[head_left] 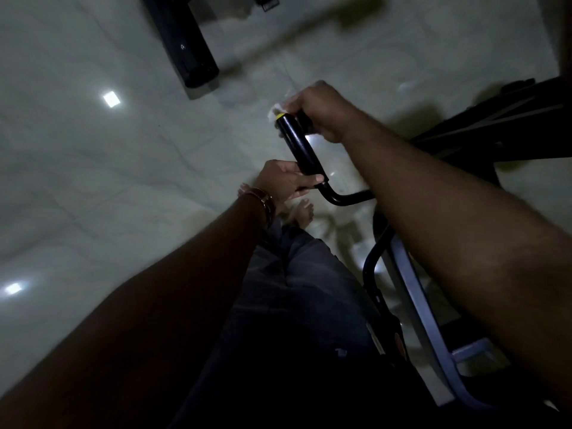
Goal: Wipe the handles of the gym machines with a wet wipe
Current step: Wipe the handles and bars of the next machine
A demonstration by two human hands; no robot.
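From the head camera, in dim light, the right hand (pixel 322 111) is closed around the top end of a black handle (pixel 298 144), pressing a white wipe (pixel 276 110) against it. The wipe bunches out past the fingers beside a yellow ring (pixel 281 115) at the handle's tip. The left hand (pixel 283 181) grips the lower end of the same handle, its thumb lying along the grip just above where the bare black tube (pixel 343 198) bends away to the right. A brown band (pixel 266 202) circles the left wrist. Below the hands are dark trousers (pixel 297 305) and a bare foot (pixel 301 213) on the pale tiled floor (pixel 93 181). A grey metal frame (pixel 414 292) runs down to the right under the right forearm.
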